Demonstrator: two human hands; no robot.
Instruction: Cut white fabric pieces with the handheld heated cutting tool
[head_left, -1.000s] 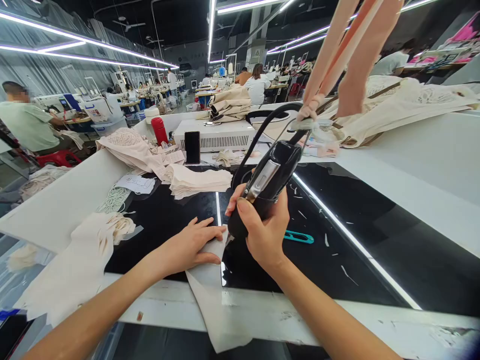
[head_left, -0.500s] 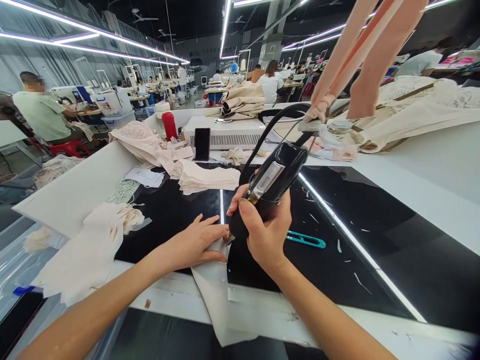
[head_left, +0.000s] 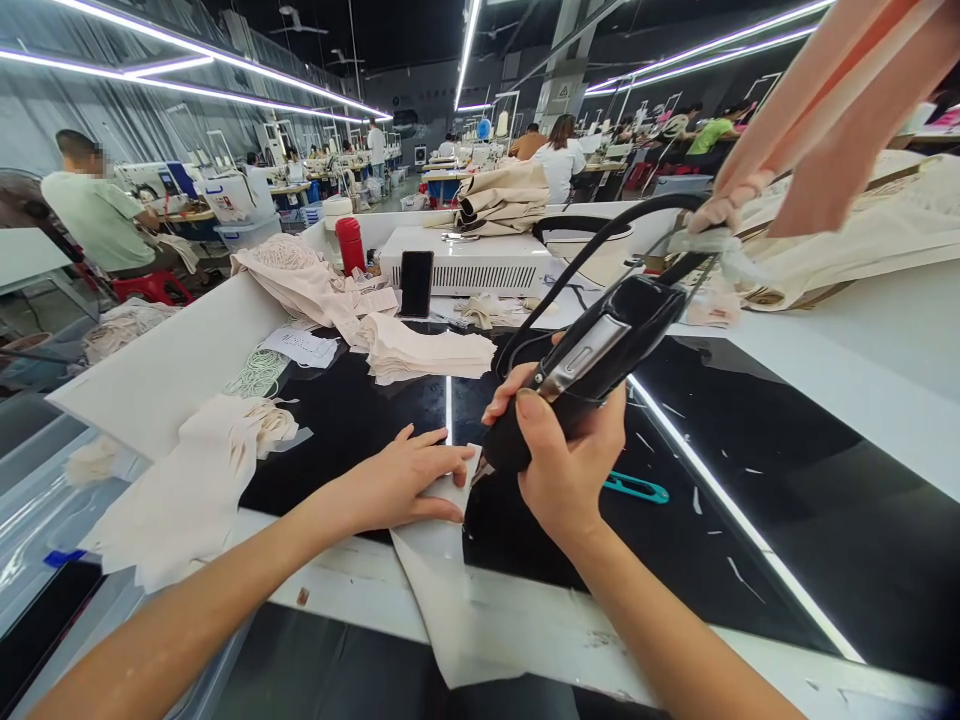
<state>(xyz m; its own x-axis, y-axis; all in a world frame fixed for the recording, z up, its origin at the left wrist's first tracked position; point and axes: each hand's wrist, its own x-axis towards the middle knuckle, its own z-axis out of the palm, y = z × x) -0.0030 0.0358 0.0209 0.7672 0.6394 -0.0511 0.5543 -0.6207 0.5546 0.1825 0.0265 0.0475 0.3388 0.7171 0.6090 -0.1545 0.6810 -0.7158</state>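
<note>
My left hand [head_left: 412,482] lies with its fingers spread on a pale fabric strip [head_left: 435,590], pressing it to the black work surface; the strip hangs over the table's front edge. In my right hand [head_left: 566,465] is a black corded handheld tool [head_left: 592,360] with a metal plate, wrapped by the fingers. The tool is tilted, its lower tip beside the strip's right edge, close to my left fingertips. A pink fabric band [head_left: 817,130] is tied near the tool's upper end. Right of my right hand, a teal cutter [head_left: 636,488] lies on the black surface.
Stacked pale fabric pieces [head_left: 427,348], a phone [head_left: 416,284], a red bottle [head_left: 349,245] and a white vented box [head_left: 465,262] stand or lie behind. More fabric [head_left: 187,480] is at the left. Thin scraps lie at right. People sit at machines farther off.
My right hand and the tool have moved right, off the strip's edge, and the tool leans over more. The pink band has swung right. The view has shifted slightly.
</note>
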